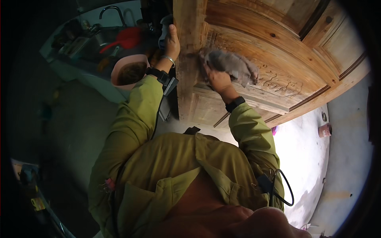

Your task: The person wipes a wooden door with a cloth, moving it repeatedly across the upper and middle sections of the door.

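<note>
My right hand [219, 79] presses a crumpled grey-brown cloth [229, 64] against the carved panel of a wooden door [259, 38]. The cloth is slightly blurred and lies beside raised curling carving. My left hand [172, 43] is at the door's left edge, thumb up, its palm and most fingers hidden. Just beyond it a bottle [163, 31], grey-white at the top and dark blue lower down, shows partly; whether that hand holds the bottle or the door edge is unclear. Left of my left wrist is a pink basin [116, 70] with dark contents.
A counter [86, 73] with a steel sink [99, 40], a curved faucet [112, 10] and a red plastic dipper [128, 38] stands at the upper left. A pinkish-brown container [325, 130] sits by the wall at right. Dark clutter lies at the lower left.
</note>
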### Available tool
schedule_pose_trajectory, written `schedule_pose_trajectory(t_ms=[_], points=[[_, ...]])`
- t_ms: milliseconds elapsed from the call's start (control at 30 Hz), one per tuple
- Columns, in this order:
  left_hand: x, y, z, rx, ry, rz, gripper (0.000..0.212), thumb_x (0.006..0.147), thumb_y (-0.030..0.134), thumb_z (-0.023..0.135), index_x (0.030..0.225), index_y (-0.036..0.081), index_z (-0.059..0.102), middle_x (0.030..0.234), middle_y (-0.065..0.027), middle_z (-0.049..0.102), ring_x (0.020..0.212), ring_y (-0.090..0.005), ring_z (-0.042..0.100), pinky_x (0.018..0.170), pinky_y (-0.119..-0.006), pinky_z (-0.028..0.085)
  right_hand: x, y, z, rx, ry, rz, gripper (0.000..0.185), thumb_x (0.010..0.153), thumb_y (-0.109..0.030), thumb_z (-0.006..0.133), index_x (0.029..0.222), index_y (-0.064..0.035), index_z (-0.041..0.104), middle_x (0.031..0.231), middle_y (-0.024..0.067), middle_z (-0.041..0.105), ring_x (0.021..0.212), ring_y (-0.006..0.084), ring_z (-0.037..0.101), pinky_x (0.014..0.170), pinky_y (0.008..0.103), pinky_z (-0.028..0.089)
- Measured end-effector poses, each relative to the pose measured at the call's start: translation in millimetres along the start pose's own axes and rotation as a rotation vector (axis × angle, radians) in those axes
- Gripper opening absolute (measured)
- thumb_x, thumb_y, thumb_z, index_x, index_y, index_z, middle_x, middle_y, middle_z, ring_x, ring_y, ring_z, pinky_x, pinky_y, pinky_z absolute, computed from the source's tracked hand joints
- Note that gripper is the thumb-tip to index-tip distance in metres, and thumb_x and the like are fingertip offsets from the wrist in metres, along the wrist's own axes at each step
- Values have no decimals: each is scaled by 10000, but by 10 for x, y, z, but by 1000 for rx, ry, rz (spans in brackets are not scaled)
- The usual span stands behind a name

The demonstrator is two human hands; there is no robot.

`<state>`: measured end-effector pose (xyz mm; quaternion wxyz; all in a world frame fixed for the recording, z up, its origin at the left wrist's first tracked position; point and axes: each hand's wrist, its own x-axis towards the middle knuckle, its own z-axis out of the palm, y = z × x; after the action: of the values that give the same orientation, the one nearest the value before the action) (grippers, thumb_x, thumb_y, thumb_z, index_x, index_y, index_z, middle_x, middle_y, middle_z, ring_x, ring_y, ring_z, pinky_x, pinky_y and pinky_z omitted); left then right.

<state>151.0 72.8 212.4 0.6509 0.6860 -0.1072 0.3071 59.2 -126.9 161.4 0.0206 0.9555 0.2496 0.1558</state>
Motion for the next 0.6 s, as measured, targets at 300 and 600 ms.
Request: schedule_pose_trajectory(t_ms=[300,600], points=[[-103,185,-49,-81,-102,-58,727,856,580,302,1188,-54,434,1243,-188,444,1180,-270,390,976,-301,302,-1059,460,19,4,84,312,264,784,-240,476,918,-41,587,941,143,572,900,283,529,811,393,397],[-122,368,-148,-198,-199,-104,731,860,582,293,1198,-52,430,1227,-156,461,1166,-231,390,986,-301,271,-557,1372,-2163,-111,774,68,320,820,-246,481,1066,-55,555,972,121,566,877,261,526,708,365,422]])
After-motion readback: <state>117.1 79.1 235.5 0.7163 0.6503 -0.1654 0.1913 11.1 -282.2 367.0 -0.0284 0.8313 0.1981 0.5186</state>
